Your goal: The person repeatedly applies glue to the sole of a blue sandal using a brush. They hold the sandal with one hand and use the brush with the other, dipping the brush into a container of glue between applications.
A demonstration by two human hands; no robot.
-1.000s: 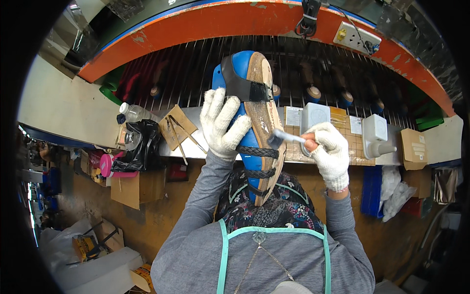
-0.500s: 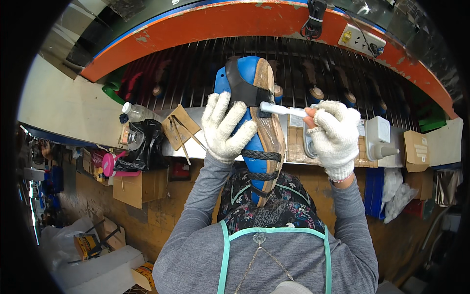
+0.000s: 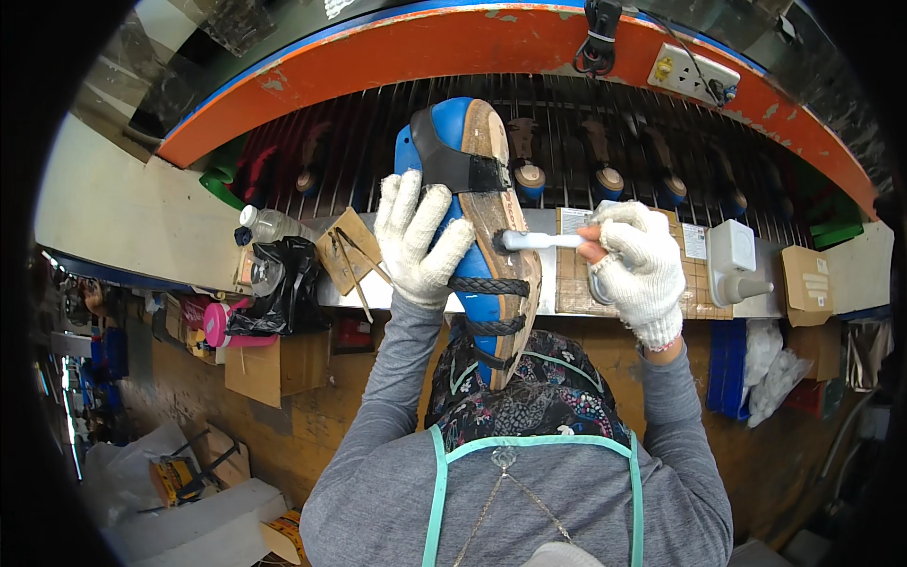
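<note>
A sandal [image 3: 511, 268] with a brown sole and black straps, two of them braided, sits on a blue shoe last [image 3: 453, 125]. It stands tilted between my arms, its toe end low over my lap. My left hand [image 3: 414, 241], in a white knit glove, holds it from the left with fingers spread along the blue side. In my right hand [image 3: 644, 274], also gloved but with bare fingertips showing, is a brush [image 3: 548, 241] with a whitish handle. Its dark bristles touch the sole just below the wide black strap.
Ahead, several shoes on blue lasts [image 3: 609, 181] lie on metal rods under an orange beam [image 3: 378, 52]. To the right stand a white device with a nozzle [image 3: 734, 265] and a cardboard box [image 3: 806, 286]. Pincers [image 3: 350, 260], a plastic bottle [image 3: 269, 224] and a black bag [image 3: 279, 288] are at left.
The brush has moved from beside the wide black strap down along the sole toward me. The sandal and my left hand have shifted slightly left.
</note>
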